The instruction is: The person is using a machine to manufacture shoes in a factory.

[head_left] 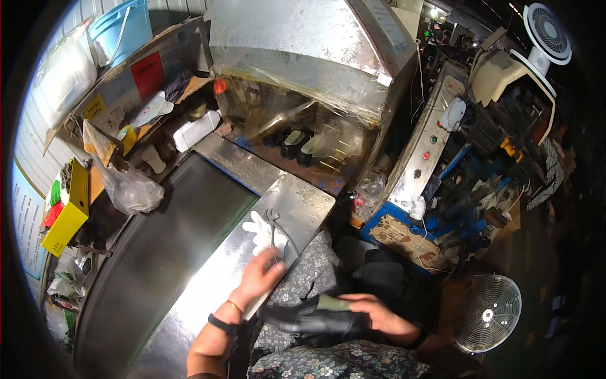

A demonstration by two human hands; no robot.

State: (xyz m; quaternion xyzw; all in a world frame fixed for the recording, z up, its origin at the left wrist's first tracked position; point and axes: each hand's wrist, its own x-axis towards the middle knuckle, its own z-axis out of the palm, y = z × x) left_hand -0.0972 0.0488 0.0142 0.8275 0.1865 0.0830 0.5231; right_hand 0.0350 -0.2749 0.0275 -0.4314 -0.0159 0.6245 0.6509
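Note:
My left hand (260, 276) reaches over the bare metal ledge, its fingers closed at the lower end of one handle of a pair of metal pincers (273, 230). The pincers lie with handles spread, partly on a white glove (255, 232). In my right hand (382, 314) is a black shoe (315, 319) with a green shoe last (332, 303) showing in its opening. The shoe lies sideways above my lap, its toe end pointing left. My right thumb and fingers are at its heel end; the fingers underneath are partly hidden.
A dark conveyor belt (183, 221) runs along the ledge's left. Ahead stands a metal hooded machine (297, 57) with dark shoes (293, 144) inside. To the right are a control panel (424, 148) and a floor fan (489, 314). A yellow box (68, 205) stands left.

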